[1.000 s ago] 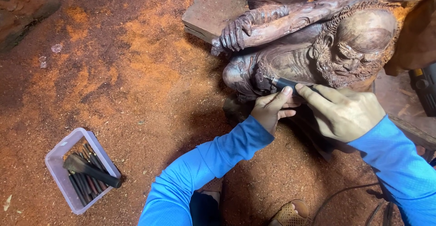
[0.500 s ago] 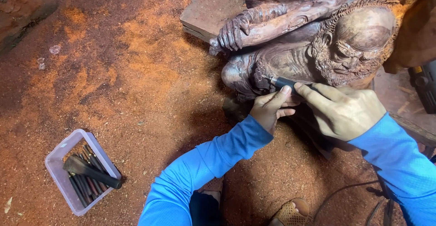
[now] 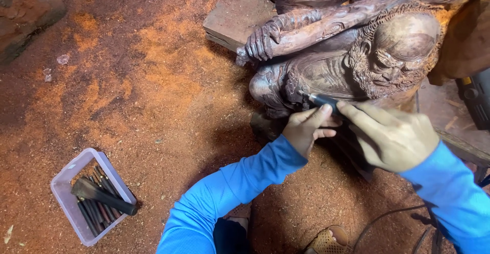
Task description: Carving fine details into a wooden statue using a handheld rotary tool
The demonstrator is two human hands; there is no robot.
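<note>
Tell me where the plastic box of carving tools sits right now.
In the head view, the plastic box sits on the sawdust-covered ground at lower left, well apart from the left hand and the wooden statue at upper right.

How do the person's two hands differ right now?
The left hand is curled, its fingertips steadying the front of the tool; the right hand lies flatter and wraps the tool from behind, a long finger stretched along it. The left hand sits nearer the carving; the right hand is further back. Both wear blue sleeves and share the one tool.
</note>
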